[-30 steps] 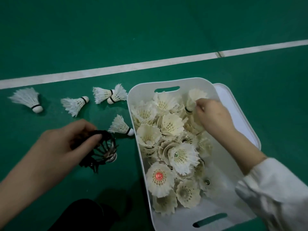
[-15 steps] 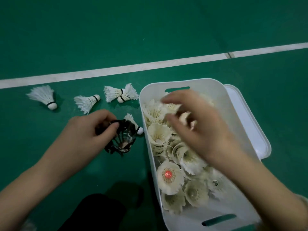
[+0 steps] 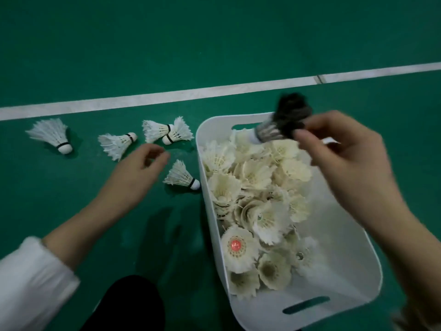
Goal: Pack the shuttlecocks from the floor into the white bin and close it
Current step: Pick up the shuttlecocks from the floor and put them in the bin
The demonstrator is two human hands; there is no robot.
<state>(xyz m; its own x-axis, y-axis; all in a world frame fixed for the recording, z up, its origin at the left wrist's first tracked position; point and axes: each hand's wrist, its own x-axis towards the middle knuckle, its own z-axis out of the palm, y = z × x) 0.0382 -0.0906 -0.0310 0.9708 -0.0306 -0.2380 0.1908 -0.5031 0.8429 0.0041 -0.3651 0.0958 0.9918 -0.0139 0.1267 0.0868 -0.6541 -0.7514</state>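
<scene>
Head view: the right hand (image 3: 346, 161) now pinches the black feathered shuttlecock (image 3: 281, 121), passed over from the left, above the smooth white plastic bin (image 3: 346, 247) at its 12 o'clock rim. The left hand (image 3: 136, 173), fingers loosely curled and empty, hovers over the green floor (image 3: 214, 32) near five white feathered shuttlecocks (image 3: 182, 175) at the bin's 9 o'clock.

Black shuttlecock (image 3: 284, 120), white bin (image 3: 338, 235), green floor (image 3: 214, 44)

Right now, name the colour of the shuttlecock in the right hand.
Black shuttlecock, head view.
</scene>
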